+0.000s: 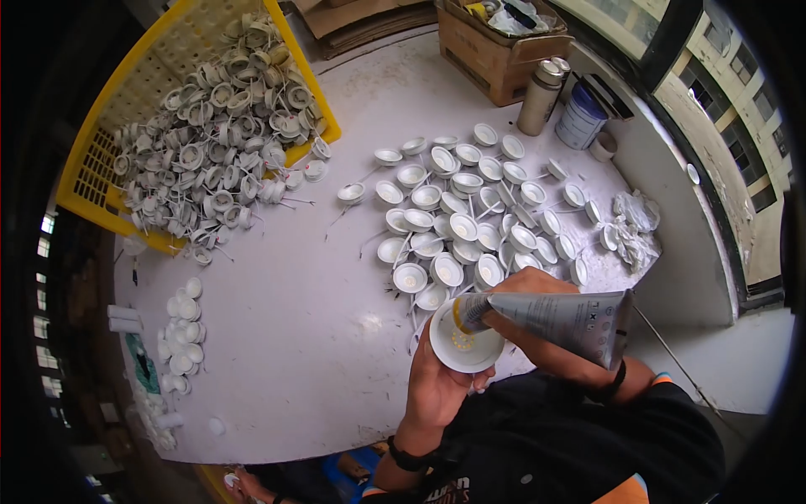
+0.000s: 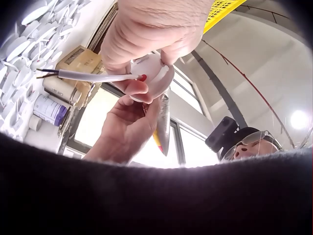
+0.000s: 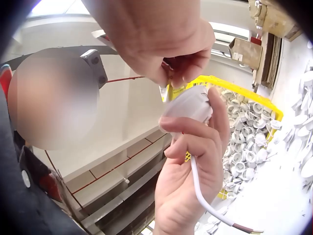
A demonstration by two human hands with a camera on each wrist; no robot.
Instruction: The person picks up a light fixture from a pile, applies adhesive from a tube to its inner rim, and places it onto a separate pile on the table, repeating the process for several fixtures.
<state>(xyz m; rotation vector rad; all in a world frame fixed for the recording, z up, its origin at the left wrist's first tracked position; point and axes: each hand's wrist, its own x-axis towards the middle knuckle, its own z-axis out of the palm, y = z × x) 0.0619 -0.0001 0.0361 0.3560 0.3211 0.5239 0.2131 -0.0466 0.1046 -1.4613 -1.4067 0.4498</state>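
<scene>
Grey tube (image 1: 558,322), clamped in our right hand (image 1: 537,280), slants over the lamp (image 1: 470,347) our left hand (image 1: 435,386) grips. Only our wrist views show the cord (image 2: 98,76) leaving the lamp's back.

Black top (image 1: 579,437) with white lettering (image 1: 451,492) and orange patches (image 1: 625,491); black wristbands (image 1: 409,457); dark cap (image 2: 243,133); glasses (image 2: 253,139).

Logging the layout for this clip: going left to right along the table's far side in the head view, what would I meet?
Yellow crate → cardboard sheets → cardboard box → tub → pale ring.
</scene>
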